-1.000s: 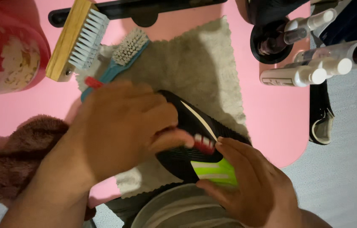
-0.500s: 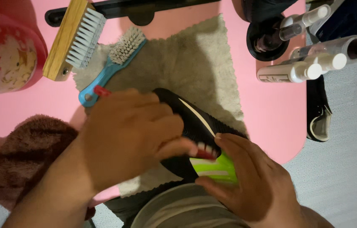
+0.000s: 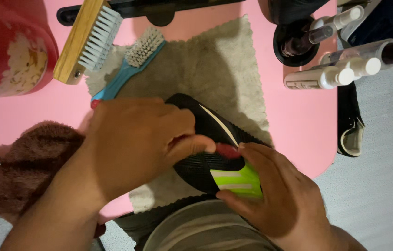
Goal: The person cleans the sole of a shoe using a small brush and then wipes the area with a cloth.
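A black shoe [image 3: 208,128] with a white stripe and a bright green heel part lies on a beige towel [image 3: 205,69] on the pink table [image 3: 294,121]. My left hand [image 3: 136,139] covers the shoe's top, its fingers pinched on a small red thing [image 3: 228,149], likely a brush, pressed against the shoe. At the shoe's heel, my right hand [image 3: 275,195] grips the green part [image 3: 238,180].
A wooden brush with white bristles [image 3: 87,39] and a blue-handled brush [image 3: 129,67] lie at the towel's far left. A red tub [image 3: 6,46] stands at the left, spray bottles [image 3: 326,76] at the right. A brown cloth [image 3: 19,162] hangs off the near-left edge.
My left hand has shifted slightly toward me along the shoe with the red thing. My right hand keeps its grip on the heel.
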